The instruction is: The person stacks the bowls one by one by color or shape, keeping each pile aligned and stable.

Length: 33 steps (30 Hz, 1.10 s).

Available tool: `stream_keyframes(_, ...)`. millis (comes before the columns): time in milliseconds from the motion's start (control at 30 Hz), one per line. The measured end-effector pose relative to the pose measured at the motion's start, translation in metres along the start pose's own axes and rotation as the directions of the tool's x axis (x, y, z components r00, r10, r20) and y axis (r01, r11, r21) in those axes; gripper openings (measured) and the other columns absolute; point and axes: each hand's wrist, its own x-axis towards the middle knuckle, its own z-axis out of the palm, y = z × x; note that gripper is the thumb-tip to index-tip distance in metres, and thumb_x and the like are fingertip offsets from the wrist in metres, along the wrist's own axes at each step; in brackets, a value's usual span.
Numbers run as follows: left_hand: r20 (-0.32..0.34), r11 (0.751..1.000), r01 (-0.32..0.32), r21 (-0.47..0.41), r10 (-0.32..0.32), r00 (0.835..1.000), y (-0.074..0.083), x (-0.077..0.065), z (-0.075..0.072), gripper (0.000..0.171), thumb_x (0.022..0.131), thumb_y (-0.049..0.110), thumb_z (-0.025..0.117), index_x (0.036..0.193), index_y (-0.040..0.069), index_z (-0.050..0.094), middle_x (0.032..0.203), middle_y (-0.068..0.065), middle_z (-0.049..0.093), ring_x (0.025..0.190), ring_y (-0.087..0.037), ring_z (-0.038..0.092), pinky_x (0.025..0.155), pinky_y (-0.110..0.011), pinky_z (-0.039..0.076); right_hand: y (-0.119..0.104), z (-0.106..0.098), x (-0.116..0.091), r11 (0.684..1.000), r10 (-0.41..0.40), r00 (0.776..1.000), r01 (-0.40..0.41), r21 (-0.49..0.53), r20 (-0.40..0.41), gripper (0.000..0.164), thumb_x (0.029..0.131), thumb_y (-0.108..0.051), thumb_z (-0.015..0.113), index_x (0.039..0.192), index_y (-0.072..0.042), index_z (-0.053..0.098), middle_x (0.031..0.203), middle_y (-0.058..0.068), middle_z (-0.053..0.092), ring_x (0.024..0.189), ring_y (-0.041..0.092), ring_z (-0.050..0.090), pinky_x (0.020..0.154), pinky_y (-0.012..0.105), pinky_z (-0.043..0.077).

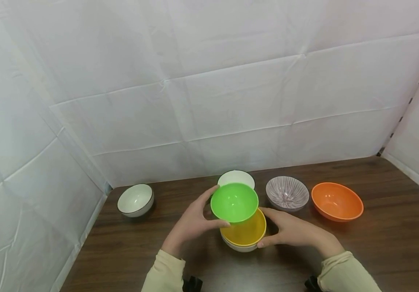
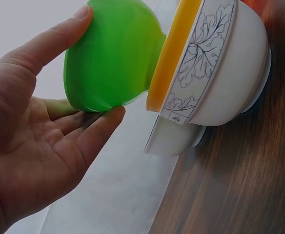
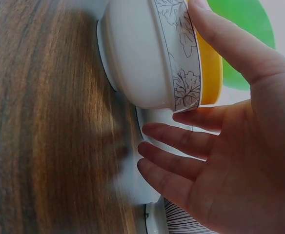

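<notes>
- At the lower centre of the frame, the left hand (image 1: pixel 195 221) is holding the green bowl (image 1: pixel 234 202) over the yellow bowl (image 1: pixel 246 234).
- Just right of centre, the right hand (image 1: pixel 292 228) is gripping the patterned bowl (image 3: pixel 140 53), with the yellow bowl nesting inside.

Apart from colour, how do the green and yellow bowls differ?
The green bowl is held in the left hand; the yellow bowl sits inside a leaf-patterned white bowl. The green bowl's outside is exposed; the yellow bowl's is mostly hidden. Both are round and open upward.
</notes>
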Motion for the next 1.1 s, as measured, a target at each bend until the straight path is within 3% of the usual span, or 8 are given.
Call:
stream_keyframes(400, 0.068, 0.999, -0.037, 0.008, 0.037, 0.997, -0.006, 0.001, 0.004, 0.092, 0.069, 0.033, 0.084, 0.146, 0.014, 0.039, 0.146, -0.009, 0.046, 0.132, -0.025, 0.041, 0.109, -0.058, 0.034, 0.001, 0.001, 0.001, 1.0, -0.012, 1.0, 0.012, -0.018, -0.012, 0.086, 0.076, -0.051, 0.074, 0.138, -0.001, 0.043, 0.135, 0.013, 0.053, 0.123, 0.03, 0.048, 0.103, 0.062, 0.039)
stream_keyframes(667, 0.152, 0.999, -0.044, -0.004, 0.045, 0.987, -0.012, 0.001, 0.005, 0.092, 0.07, 0.031, 0.084, 0.148, 0.019, 0.037, 0.15, -0.003, 0.042, 0.136, -0.02, 0.035, 0.111, -0.056, 0.032, 0.001, 0.0, 0.001, 1.0, -0.021, 1.0, 0.021, -0.017, -0.012, 0.086, 0.076, -0.049, 0.074, 0.138, 0.001, 0.042, 0.135, 0.016, 0.053, 0.123, 0.031, 0.048, 0.103, 0.062, 0.04)
stream_keyframes(1100, 0.23, 0.995, -0.062, -0.074, 0.078, 0.97, -0.019, 0.002, 0.007, 0.094, 0.072, 0.022, 0.083, 0.15, 0.013, 0.031, 0.151, -0.004, 0.04, 0.136, -0.017, 0.033, 0.112, -0.05, 0.031, 0.003, 0.0, 0.001, 0.999, -0.034, 0.999, 0.034, -0.015, -0.017, 0.088, 0.076, -0.049, 0.074, 0.14, 0.002, 0.041, 0.138, 0.018, 0.051, 0.125, 0.032, 0.046, 0.103, 0.062, 0.039)
